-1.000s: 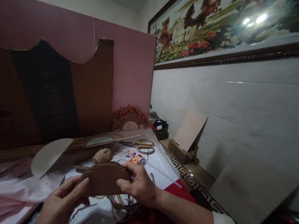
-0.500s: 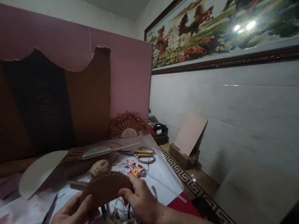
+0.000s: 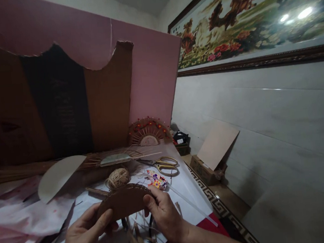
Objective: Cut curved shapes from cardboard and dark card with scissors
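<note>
A brown half-round piece of cardboard [image 3: 125,204] is held up between both hands, its curved edge on top. My left hand [image 3: 88,231] grips its left end, thumb on the near face. My right hand [image 3: 163,213] pinches the right end, with its thumb also on the near face. Below it on the white table covering lie curled brown strips [image 3: 142,242], partly behind my right hand. Just beyond the cardboard sit a ball of twine [image 3: 118,178] and a flower-patterned hot glue gun [image 3: 157,180] with a clear glue stick [image 3: 191,202].
Gold-handled scissors [image 3: 166,165] lie beyond the glue gun. A fan-shaped piece with red beads [image 3: 148,132] leans on the pink board [image 3: 155,80]. A pale half-round sheet [image 3: 60,179] and pink-white cloth [image 3: 23,226] are at left. A cardboard box [image 3: 204,171] stands on the floor at right.
The view has shifted, so the whole scene sits further right or left in frame by a little. Both hands keep their hold on the cardboard, which looks slightly more level.
</note>
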The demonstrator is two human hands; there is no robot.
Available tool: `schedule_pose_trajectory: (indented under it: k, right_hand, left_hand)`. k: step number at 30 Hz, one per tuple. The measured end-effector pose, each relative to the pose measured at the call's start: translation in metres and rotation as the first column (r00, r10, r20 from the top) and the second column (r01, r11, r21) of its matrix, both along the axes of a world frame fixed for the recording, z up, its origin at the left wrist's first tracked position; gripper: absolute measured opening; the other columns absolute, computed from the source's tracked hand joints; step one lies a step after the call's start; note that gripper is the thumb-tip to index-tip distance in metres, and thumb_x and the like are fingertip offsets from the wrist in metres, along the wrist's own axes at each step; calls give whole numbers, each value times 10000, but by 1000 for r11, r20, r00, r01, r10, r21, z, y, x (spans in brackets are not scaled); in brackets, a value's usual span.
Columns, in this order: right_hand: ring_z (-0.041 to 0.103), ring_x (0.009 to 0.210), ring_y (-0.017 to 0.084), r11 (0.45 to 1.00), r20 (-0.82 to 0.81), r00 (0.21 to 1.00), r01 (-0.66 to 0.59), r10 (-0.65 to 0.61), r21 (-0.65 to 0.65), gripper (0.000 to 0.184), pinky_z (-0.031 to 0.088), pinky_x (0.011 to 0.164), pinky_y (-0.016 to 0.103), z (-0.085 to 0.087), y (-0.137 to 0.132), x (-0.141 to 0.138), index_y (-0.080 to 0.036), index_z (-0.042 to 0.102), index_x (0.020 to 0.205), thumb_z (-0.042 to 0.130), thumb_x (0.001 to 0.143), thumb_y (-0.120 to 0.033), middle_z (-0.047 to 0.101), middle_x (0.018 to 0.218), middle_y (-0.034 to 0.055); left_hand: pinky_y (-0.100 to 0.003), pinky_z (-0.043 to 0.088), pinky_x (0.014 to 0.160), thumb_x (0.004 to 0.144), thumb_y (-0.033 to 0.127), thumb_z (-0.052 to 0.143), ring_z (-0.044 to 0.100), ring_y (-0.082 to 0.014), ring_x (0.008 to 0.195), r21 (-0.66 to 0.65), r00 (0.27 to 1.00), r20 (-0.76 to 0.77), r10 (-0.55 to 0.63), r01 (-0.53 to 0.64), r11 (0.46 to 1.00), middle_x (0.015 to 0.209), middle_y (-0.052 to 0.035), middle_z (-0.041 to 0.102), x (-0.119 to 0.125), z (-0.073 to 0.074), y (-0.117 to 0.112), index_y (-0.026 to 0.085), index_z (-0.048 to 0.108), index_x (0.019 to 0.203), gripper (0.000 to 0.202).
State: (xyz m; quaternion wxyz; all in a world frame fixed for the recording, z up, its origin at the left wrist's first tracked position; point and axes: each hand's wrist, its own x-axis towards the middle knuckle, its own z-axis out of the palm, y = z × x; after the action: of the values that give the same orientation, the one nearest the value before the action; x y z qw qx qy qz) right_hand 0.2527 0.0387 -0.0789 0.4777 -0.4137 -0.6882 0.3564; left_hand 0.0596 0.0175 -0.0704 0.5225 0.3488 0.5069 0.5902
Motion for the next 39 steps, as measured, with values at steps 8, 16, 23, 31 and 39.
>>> schedule_pose_trajectory:
  k: [8,16,23,31,39]
  right_hand:
    - [518,557,145,999,37,999,-10,9,39,386,362,557,256,-3,-2,0,-182,515,770,400,956,-501,555,593,10]
    - [506,548,133,958,61,997,32,-52,284,90,354,540,240,2,-4,2,-185,527,850,449,879,-219,566,615,-11]
    - [509,539,127,966,35,999,-11,2,257,191,369,548,240,2,-4,7,-177,550,826,454,924,-310,566,589,-8]
    - [377,408,65,954,-313,923,-274,226,-119,487,259,383,189,-12,8,5,-168,547,870,550,848,-654,526,553,-41]
    - [397,364,59,915,-425,880,-332,213,-228,537,281,362,173,-8,6,3,-157,572,841,643,758,-683,549,494,-45]
  left_hand:
    - [-183,409,460,554,466,845,499,-120,505,28,1000,-11,-26,26,999,518,-7,609,1,2,-3,187,722,742,358]
    - [-230,482,540,668,476,760,589,-173,567,304,940,-342,-8,118,945,562,-7,657,-13,7,-1,244,737,696,235]
    - [-219,488,544,779,459,652,603,-168,579,400,854,-514,80,156,903,572,10,648,-14,10,-8,258,691,616,262]
    - [-247,443,499,770,464,668,536,-157,509,350,857,-511,65,138,926,525,17,606,-5,19,-21,258,670,573,285]
    - [-251,447,464,701,463,742,537,-157,466,311,920,-391,38,93,946,493,10,604,0,20,-24,240,695,643,236]
